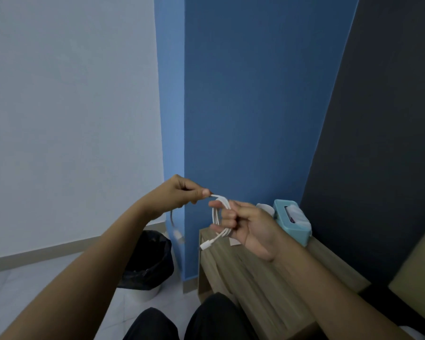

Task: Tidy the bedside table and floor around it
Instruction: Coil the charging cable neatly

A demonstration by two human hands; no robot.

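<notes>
We see the right hand (249,228) at frame centre curled round white cable (219,217) loops; the left hand (179,195) pinches the strand above the bedside table (255,278).

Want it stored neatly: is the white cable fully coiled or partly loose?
Partly coiled: white cable loops circle the right hand; the left hand pinches a loose strand.

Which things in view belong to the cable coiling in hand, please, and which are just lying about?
In the job:
white charging cable
left hand
right hand
bedside table

Lying about:
teal tissue box
white cup
bin with black liner
</notes>
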